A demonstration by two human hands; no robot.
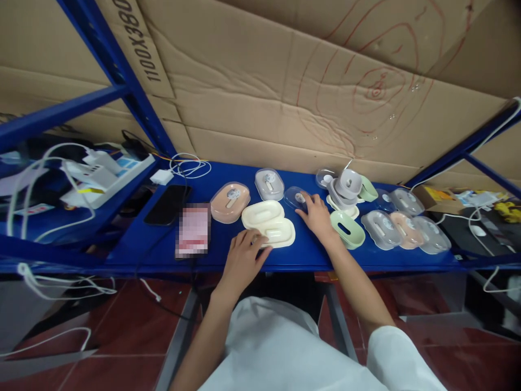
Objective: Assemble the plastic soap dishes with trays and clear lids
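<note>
Two cream oval soap dish parts lie together at the middle of the blue shelf: a hollow tray [262, 213] behind and a shallow base [280, 233] in front. My left hand [244, 258] has its thumb and fingers at the near left edge of the base, gripping it. To the right, my right hand [317, 216] pinches the edge of a clear oval lid [293, 199] with a round sticker. The lid lies on the shelf. Just right of that hand sits a green soap dish tray [348, 230] with a slot.
Lidded soap dishes, one peach [230, 202] and one grey [269, 184], stand behind the cream parts. Stacked grey trays [348, 184] and several lidded dishes [380, 229] are at right. A black phone [167, 205] and a pixelated pink item [194, 230] lie left. Cardboard [260, 81] walls the back.
</note>
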